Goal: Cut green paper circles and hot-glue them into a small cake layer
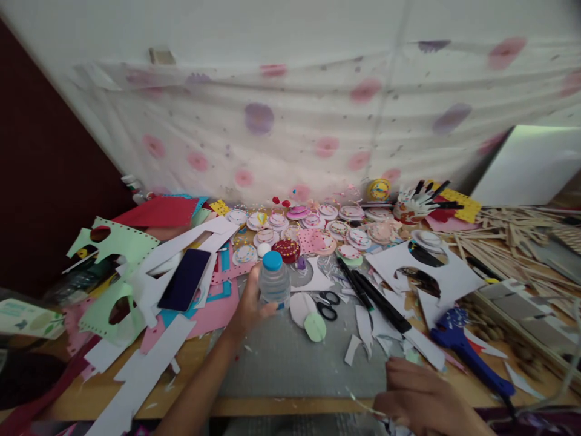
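My left hand (252,300) is wrapped round a small clear plastic bottle (275,284) with a blue cap, held upright over the grey cutting mat (258,363). At the table's front edge my right hand (415,393) is curled closed. A thin pale strand shows beside its fingers, and what they hold, if anything, is hidden. Just right of the bottle lie a white paper disc (302,309) and a pale green paper disc (315,327). Black-handled scissors (327,306) rest against them.
Decorated layered paper discs (358,238) crowd the back. Left are a phone (185,280) and cut paper (136,242). Right are a black utility knife (381,301), a blue glue gun (474,354), wooden sticks (512,248) and a pen cup (411,209).
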Demonstrator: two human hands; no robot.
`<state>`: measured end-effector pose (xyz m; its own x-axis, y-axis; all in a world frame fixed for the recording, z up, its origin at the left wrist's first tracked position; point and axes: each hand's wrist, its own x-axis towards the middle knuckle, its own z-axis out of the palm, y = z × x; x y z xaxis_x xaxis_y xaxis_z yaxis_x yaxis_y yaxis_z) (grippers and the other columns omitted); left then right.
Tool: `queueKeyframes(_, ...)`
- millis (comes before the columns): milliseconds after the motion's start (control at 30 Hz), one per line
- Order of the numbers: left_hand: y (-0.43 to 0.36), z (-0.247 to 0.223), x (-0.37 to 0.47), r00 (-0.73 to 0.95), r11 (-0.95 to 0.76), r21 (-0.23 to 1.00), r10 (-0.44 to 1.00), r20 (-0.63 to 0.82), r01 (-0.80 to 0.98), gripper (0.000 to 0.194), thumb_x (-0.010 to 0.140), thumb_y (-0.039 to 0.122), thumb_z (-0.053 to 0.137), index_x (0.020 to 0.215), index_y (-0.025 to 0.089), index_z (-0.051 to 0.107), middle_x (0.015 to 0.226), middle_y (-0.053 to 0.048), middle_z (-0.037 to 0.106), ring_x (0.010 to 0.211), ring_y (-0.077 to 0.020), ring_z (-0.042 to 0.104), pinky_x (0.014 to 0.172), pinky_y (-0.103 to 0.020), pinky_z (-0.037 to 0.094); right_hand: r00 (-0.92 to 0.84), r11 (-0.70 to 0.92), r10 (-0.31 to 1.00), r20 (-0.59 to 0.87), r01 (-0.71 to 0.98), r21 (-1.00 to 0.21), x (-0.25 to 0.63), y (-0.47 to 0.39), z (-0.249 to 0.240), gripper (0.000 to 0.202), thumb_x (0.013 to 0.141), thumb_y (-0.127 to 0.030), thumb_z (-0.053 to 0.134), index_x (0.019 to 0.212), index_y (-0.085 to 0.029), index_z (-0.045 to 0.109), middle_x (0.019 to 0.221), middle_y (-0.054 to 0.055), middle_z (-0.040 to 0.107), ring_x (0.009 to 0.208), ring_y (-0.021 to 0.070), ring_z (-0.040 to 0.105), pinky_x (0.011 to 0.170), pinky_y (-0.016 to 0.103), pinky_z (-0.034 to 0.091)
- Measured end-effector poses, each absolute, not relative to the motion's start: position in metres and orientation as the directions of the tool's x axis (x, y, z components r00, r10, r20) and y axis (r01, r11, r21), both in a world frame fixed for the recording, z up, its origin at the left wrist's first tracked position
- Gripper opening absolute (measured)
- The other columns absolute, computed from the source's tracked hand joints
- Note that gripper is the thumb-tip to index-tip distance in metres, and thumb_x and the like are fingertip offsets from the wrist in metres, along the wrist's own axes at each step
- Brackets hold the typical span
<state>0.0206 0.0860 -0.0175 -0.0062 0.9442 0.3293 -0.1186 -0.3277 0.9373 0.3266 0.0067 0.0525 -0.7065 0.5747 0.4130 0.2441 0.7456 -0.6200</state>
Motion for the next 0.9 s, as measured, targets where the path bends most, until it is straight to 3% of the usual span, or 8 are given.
queueKeyframes(100,0.072,0.000,0.015,0.000,-0.334,0.896,0.937,0.349,-0.294,0.066,0.080,0.062,0.053,0.133,0.023,0.053,0.139,-0.011,0.052,0.135,-0.0326,0.040,0.113,-0.049,0.028,-0.757,0.760,0.548,0.355,0.274,-0.589,0.321,0.007,0.042,0.042,0.101,-0.034,0.023,0.095,-0.025,0.064,0.062,0.005,0.057,0.059,0.0202,0.058,0.057,0.030,0.042)
queueKeyframes(233,0.059,0.019,0.014,-0.026,-0.257,0.821,0.959,0.283,-0.510,0.057,0.085,0.056,0.049,0.125,0.018,0.063,0.140,-0.010,0.054,0.139,-0.0296,0.035,0.119,-0.044,0.021,-0.833,0.810,0.493,0.252,0.334,-0.482,0.319,0.001,0.014,0.040,0.100,-0.025,0.022,0.084,-0.023,0.058,0.061,0.004,0.056,0.058,0.0186,0.055,0.058,0.030,0.036)
queueKeyframes(367,0.057,0.026,0.016,-0.066,-0.250,0.825,0.966,0.251,-0.507,0.050,0.085,0.053,0.056,0.120,0.019,0.067,0.136,-0.010,0.058,0.135,-0.0277,0.042,0.115,-0.040,0.029,-0.864,0.849,0.465,0.195,0.371,-0.377,0.317,-0.002,0.004,0.030,0.092,-0.010,0.032,0.073,-0.021,0.054,0.059,0.002,0.055,0.054,0.0173,0.050,0.056,0.031,0.030)
queueKeyframes(500,0.058,0.029,0.018,-0.189,-0.315,0.834,0.948,0.255,-0.454,0.031,0.085,0.041,0.063,0.106,0.019,0.071,0.121,-0.010,0.067,0.122,-0.0240,0.055,0.109,-0.037,0.038,-0.836,0.761,0.548,-0.011,0.504,-0.409,0.316,0.001,0.025,0.028,0.080,-0.001,0.038,0.082,-0.019,0.059,0.073,0.005,0.062,0.067,0.0196,0.056,0.061,0.032,0.033)
queueKeyframes(667,0.068,0.032,0.017,-0.262,-0.249,0.864,0.954,0.143,-0.437,0.031,0.077,0.037,0.075,0.103,0.024,0.066,0.092,-0.002,0.070,0.090,-0.0142,0.064,0.084,-0.026,0.049,-0.741,0.641,0.640,-0.202,0.661,-0.390,0.318,0.010,0.044,0.034,0.072,0.005,0.040,0.081,-0.019,0.062,0.080,0.006,0.064,0.078,0.0230,0.059,0.068,0.033,0.036)
queueKeyframes(767,0.076,0.028,0.019,-0.266,-0.200,0.909,0.958,0.105,-0.364,0.032,0.074,0.037,0.077,0.101,0.022,0.068,0.083,0.000,0.067,0.075,-0.0110,0.059,0.070,-0.021,0.047,-0.733,0.643,0.636,-0.241,0.676,-0.360,0.322,0.016,0.044,0.031,0.074,0.005,0.041,0.077,-0.019,0.061,0.079,0.006,0.063,0.081,0.0236,0.059,0.071,0.035,0.038)
queueKeyframes(900,0.082,0.023,0.019,-0.269,-0.201,0.919,0.957,0.110,-0.339,0.022,0.073,0.035,0.078,0.087,0.019,0.073,0.081,-0.001,0.066,0.067,-0.0103,0.054,0.063,-0.021,0.044,-0.738,0.664,0.626,-0.252,0.674,-0.324,0.329,0.025,0.046,0.028,0.085,-0.003,0.040,0.070,-0.019,0.058,0.075,0.005,0.061,0.077,0.0218,0.059,0.070,0.034,0.039)
